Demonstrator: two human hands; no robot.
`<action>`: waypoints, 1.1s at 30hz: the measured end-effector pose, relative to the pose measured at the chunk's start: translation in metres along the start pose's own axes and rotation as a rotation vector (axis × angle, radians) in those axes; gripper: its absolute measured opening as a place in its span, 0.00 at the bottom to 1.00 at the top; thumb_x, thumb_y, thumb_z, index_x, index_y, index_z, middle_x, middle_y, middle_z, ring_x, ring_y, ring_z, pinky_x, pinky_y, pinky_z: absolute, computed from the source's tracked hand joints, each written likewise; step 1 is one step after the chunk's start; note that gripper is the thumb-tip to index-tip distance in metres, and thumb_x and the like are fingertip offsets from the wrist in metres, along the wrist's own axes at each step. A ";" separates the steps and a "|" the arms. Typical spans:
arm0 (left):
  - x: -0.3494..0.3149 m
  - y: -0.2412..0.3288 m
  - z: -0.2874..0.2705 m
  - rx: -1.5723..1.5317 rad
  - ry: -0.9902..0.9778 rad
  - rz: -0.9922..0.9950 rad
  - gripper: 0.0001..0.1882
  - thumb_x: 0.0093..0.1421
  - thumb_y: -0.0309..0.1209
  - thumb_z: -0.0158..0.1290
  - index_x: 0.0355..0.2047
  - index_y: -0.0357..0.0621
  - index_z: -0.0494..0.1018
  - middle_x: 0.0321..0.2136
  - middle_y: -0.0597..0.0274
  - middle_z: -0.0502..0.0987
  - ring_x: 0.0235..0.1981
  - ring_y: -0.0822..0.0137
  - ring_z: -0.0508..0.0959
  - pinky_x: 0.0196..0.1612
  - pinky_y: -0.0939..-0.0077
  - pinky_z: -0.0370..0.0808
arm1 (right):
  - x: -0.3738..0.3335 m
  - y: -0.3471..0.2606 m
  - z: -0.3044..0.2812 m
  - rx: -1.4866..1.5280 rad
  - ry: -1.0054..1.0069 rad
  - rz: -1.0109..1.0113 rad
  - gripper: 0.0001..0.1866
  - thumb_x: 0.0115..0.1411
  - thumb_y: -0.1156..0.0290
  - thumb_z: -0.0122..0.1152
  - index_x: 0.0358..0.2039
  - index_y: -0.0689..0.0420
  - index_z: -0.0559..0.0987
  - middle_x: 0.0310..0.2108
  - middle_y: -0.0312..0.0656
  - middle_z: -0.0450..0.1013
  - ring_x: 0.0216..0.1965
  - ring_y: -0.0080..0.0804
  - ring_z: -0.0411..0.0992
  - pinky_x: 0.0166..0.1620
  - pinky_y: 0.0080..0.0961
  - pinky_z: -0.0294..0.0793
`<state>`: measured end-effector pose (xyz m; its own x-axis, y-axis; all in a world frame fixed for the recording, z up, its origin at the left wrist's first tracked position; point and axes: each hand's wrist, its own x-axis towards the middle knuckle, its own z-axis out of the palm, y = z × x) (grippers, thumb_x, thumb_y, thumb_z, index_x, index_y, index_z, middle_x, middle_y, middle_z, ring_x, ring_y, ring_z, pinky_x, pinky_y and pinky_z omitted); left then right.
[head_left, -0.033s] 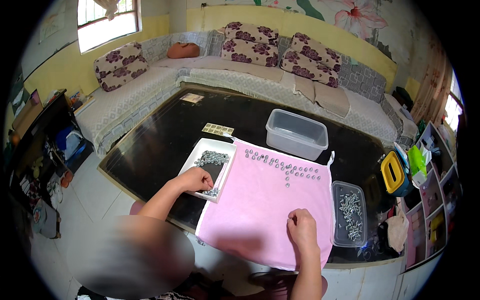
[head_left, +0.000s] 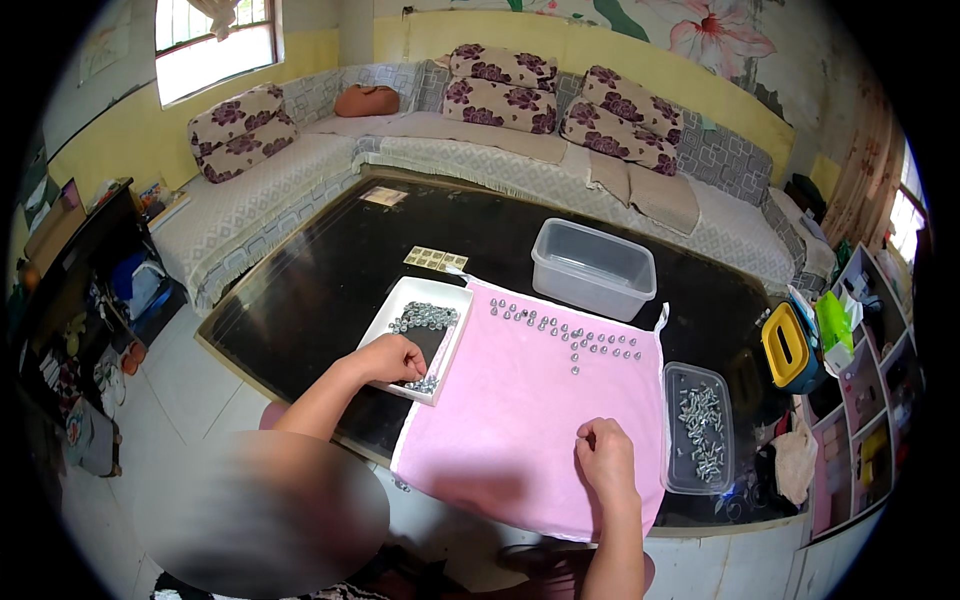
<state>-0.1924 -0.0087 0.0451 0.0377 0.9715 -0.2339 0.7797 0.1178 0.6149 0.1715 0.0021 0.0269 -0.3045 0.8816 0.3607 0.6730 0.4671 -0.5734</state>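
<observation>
My left hand reaches into a white tray, fingertips pinched together beside a small heap of metal nuts at its near end. A larger pile of the same shiny nuts lies at the tray's far end. On a pink cloth, small silvery domed nuts stand in two rows, with a few set below them. My right hand rests over the cloth's right part, fingers curled in. Whatever either hand may hold is hidden by its fingers.
Right of the cloth, a clear plastic box holds many loose screws. A large clear bin stands behind the cloth on the black table. Farther right are a yellow-and-blue container and a shelf unit. A sofa runs behind.
</observation>
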 end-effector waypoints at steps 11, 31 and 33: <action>0.002 0.008 -0.004 0.117 -0.040 0.032 0.06 0.43 0.25 0.57 0.24 0.40 0.74 0.18 0.68 0.73 0.22 0.77 0.72 0.28 0.82 0.69 | -0.002 0.003 -0.008 -0.011 0.032 0.045 0.04 0.42 0.81 0.54 0.23 0.61 0.75 0.25 0.49 0.69 0.25 0.44 0.69 0.32 0.34 0.69; 0.018 0.100 0.125 -1.255 -0.305 0.138 0.10 0.55 0.25 0.50 0.38 0.37 0.70 0.29 0.63 0.73 0.30 0.75 0.74 0.37 0.81 0.74 | -0.001 0.008 0.028 0.961 -0.147 0.397 0.05 0.55 0.78 0.48 0.30 0.63 0.73 0.22 0.36 0.69 0.23 0.19 0.66 0.26 0.14 0.67; 0.022 0.106 0.134 -1.235 -0.314 0.138 0.10 0.54 0.25 0.51 0.37 0.37 0.70 0.29 0.62 0.73 0.30 0.74 0.74 0.38 0.81 0.73 | -0.001 0.005 0.031 1.049 -0.131 0.446 0.04 0.56 0.77 0.48 0.30 0.62 0.72 0.23 0.37 0.70 0.23 0.20 0.67 0.27 0.15 0.69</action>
<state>-0.0251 -0.0027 0.0047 0.3481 0.9208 -0.1759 -0.3308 0.2962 0.8960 0.1545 0.0058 0.0004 -0.2893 0.9544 -0.0731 -0.1357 -0.1165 -0.9839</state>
